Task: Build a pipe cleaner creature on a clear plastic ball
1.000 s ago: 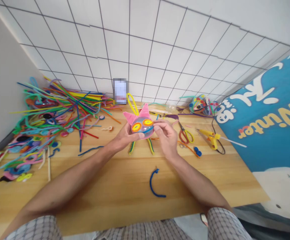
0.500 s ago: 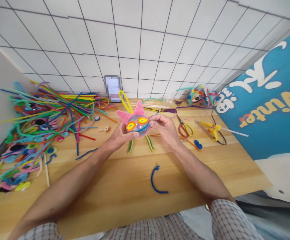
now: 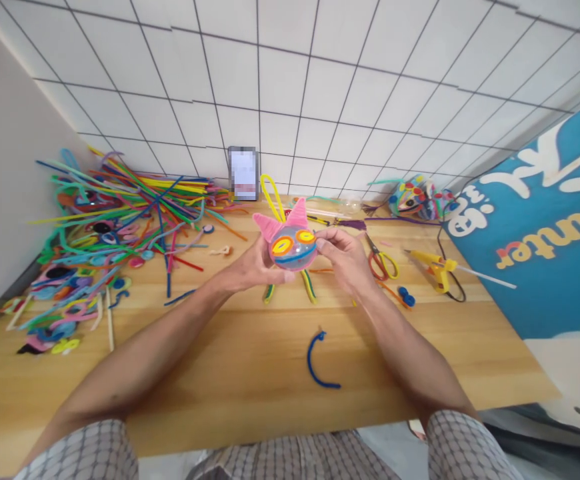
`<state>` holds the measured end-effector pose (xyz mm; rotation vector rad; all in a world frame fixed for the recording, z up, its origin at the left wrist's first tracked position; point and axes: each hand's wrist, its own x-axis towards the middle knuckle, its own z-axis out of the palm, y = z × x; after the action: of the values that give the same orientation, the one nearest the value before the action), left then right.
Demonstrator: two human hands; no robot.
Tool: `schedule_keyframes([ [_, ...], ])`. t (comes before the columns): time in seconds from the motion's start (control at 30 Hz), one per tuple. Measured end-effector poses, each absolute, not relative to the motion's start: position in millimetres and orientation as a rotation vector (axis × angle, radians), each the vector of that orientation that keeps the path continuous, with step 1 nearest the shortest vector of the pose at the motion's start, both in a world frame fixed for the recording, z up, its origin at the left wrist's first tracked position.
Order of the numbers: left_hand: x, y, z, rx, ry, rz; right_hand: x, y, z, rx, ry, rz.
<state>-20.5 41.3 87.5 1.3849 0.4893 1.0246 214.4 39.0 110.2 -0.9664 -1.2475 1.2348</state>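
Note:
A clear ball figure (image 3: 297, 258) sits between my hands, above the table. It has pink pipe-cleaner ears (image 3: 297, 215), yellow-and-orange ring eyes (image 3: 283, 247), a blue strip across the front, green-and-yellow legs (image 3: 309, 287) and a yellow loop (image 3: 272, 197) on top. My left hand (image 3: 255, 265) is closed around its left side, thumb along the bottom front. At the right edge, near the end of the blue strip, the fingertips of my right hand (image 3: 345, 259) pinch against it; exactly what lies between them is hidden. A curved blue pipe cleaner (image 3: 311, 363) lies on the table below.
Loose pipe cleaners (image 3: 160, 197) and small craft pieces (image 3: 65, 307) cover the left side. A phone (image 3: 243, 173) leans on the tiled wall. Rightward lie scissors (image 3: 383, 262), blue coils (image 3: 406, 297), a yellow glue gun (image 3: 437, 270) with a cord, and decorated balls (image 3: 413, 197).
The whole view has shifted, so things appear farther right. The figure's yellow loop stands slightly more upright. Both hands keep about the same grip.

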Motion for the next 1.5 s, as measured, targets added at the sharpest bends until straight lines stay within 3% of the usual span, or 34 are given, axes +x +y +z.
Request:
schedule_keyframes([
  [0.93,-25,42,82,1.343,0.509,1.024,216,34,113,-0.964,-1.348,1.206],
  [1.17,-24,38,79,1.307,0.591,1.067,213,27,122,-1.063,-1.324,1.069],
  [1.5,-21,25,97,1.392,0.683,1.085,201,12,124,-0.987,-1.124,1.656],
])
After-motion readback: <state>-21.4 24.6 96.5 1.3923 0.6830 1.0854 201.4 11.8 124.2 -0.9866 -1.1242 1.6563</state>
